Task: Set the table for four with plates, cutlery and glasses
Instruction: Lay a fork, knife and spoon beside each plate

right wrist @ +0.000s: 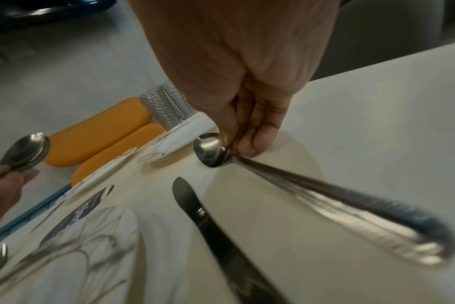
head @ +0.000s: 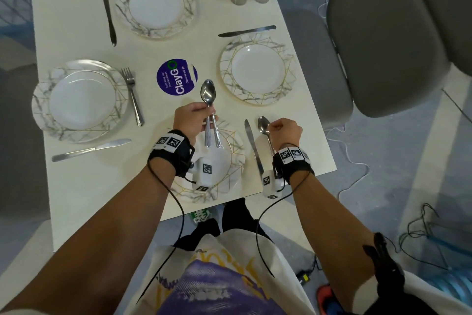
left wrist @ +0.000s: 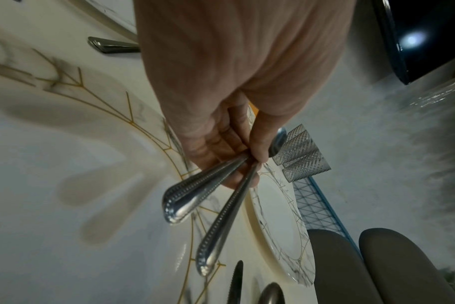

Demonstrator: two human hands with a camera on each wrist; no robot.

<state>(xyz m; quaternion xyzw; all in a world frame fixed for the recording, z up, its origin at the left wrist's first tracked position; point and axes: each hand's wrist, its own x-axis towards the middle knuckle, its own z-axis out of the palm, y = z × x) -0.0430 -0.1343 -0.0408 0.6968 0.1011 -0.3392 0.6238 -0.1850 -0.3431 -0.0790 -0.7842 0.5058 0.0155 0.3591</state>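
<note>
White square table [head: 76, 199] holds four marbled plates [head: 81, 102], grey chairs [head: 383, 41] beside.

Near plate [head: 233, 158] partly behind wrists

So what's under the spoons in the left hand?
The near plate lies beneath the spoon handles gripped by the left hand; the wrist camera covers part of it, so its lower middle is unseen.
</note>
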